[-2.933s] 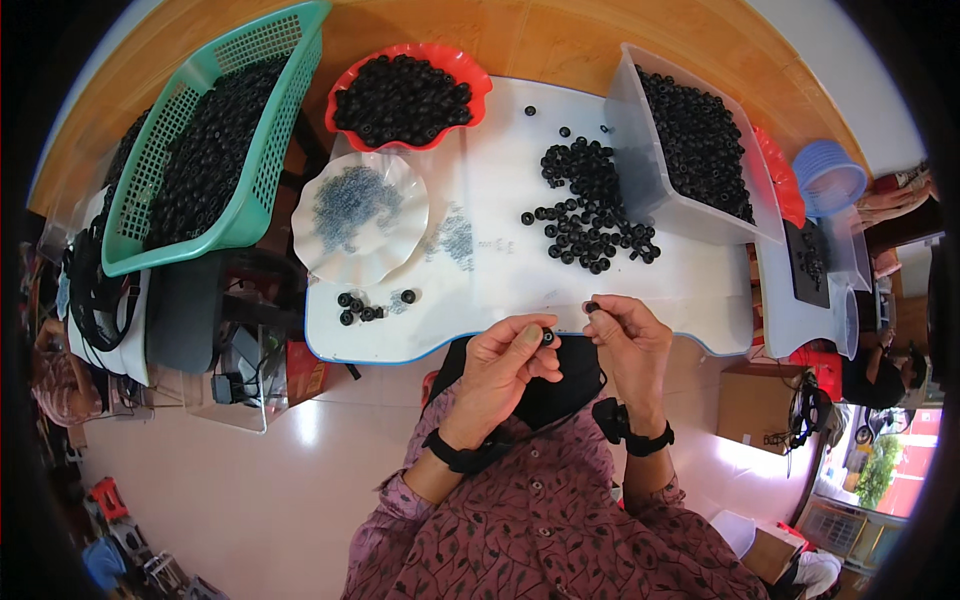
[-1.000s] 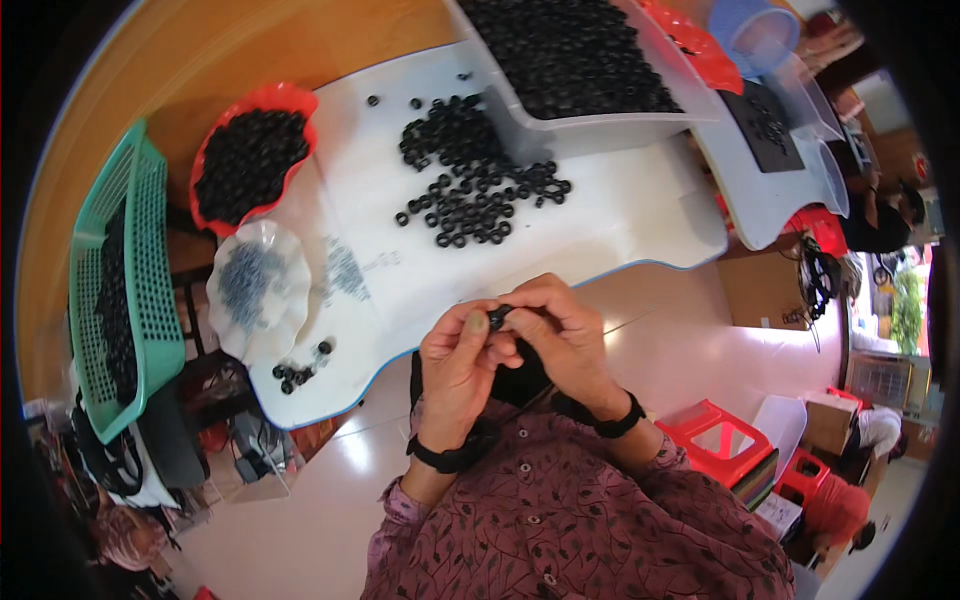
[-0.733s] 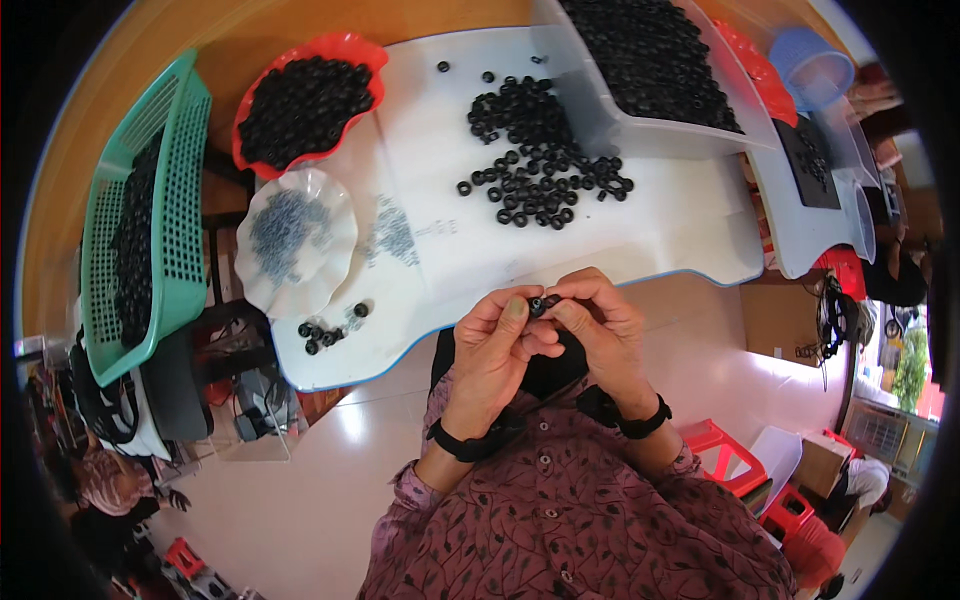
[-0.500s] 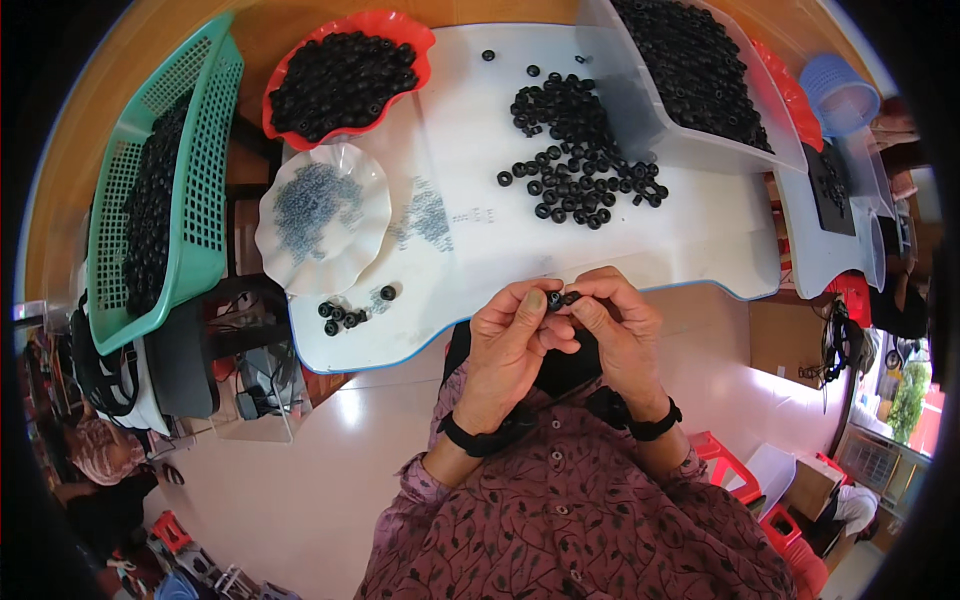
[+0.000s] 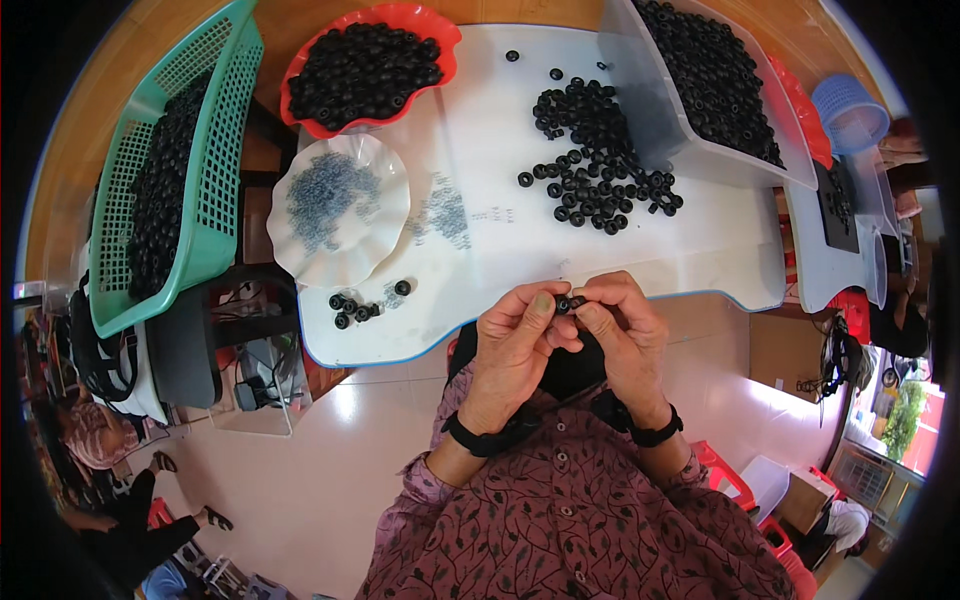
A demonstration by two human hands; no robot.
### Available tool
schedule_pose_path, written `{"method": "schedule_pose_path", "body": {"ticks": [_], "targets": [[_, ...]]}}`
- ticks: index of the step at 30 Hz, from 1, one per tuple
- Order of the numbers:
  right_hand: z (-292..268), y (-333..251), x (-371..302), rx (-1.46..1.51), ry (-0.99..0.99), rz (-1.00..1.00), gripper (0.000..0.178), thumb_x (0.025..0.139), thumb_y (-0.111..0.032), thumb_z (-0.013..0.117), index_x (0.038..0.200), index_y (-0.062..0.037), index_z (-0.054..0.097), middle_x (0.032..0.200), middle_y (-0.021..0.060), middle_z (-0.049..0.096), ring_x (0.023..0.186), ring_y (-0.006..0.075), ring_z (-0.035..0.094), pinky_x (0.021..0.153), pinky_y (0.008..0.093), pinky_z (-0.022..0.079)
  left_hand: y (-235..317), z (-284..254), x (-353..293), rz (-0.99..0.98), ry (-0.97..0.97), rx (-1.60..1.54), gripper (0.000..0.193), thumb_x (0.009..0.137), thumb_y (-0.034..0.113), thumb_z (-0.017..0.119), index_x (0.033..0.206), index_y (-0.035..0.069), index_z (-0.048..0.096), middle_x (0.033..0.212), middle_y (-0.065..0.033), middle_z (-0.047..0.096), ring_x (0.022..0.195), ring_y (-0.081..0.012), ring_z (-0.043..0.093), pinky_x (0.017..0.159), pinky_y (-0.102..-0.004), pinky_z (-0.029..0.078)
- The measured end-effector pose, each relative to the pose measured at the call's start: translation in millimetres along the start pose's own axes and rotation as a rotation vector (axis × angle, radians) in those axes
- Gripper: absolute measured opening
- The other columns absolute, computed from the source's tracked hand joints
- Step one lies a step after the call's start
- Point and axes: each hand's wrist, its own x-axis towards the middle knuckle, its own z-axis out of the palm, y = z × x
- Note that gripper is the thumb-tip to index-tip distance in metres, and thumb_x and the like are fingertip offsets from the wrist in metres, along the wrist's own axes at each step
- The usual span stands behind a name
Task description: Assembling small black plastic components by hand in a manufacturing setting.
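In front of my chest, near the table's front edge, my left hand (image 5: 513,345) pinches a small black round part with a hole (image 5: 562,304) between thumb and forefinger. Against it, my right hand (image 5: 628,335) grips another small black part (image 5: 578,302), its thumb and fingers closed. The two pieces touch or nearly touch; fingertips partly cover them. Beyond my hands, a loose heap of the same black round parts (image 5: 595,150) lies on the white table (image 5: 480,270). Several more black parts (image 5: 343,320) sit at the table's left front corner.
A white scalloped plate (image 5: 385,235) holds tiny grey pieces, with more grey pieces (image 5: 443,212) scattered beside it. A red bowl (image 5: 452,50), a green basket (image 5: 185,290) and a clear bin (image 5: 690,165) hold black parts. Another person's legs (image 5: 150,525) show at lower left.
The view has shifted slightly, so the table's contents appear farther right. My hands keep the two black parts together, turned a little. At lower left the other person's legs have moved.
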Motion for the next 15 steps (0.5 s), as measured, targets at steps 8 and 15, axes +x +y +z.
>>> {"method": "schedule_pose_path", "body": {"ticks": [8, 15], "targets": [[-0.6, -3.6, -1.7, -0.051, -0.001, -0.047, 0.013, 0.091, 0.003, 0.060, 0.104, 0.0012, 0.063, 0.101, 0.0068, 0.056, 0.088, 0.0112, 0.058, 0.076, 0.0227, 0.049, 0.3, 6.1, -1.9, 0.001, 0.021, 0.016, 0.024, 0.099, 0.014, 0.054, 0.114, -0.003, 0.061, 0.086, -0.0089, 0.067, 0.072, -0.0126, 0.067, 0.067, -0.0274, 0.061], [-0.2, -8.4, -2.8, -0.175, 0.008, -0.099, 0.013, 0.090, 0.003, 0.062, 0.102, 0.0003, 0.064, 0.099, 0.0062, 0.057, 0.083, 0.0108, 0.059, 0.072, 0.0226, 0.049, 0.3, 8.3, -4.4, 0.015, 0.030, 0.079, 0.023, 0.098, 0.013, 0.055, 0.113, -0.003, 0.062, 0.082, -0.0080, 0.066, 0.070, -0.0124, 0.066, 0.066, -0.0267, 0.060]]}}
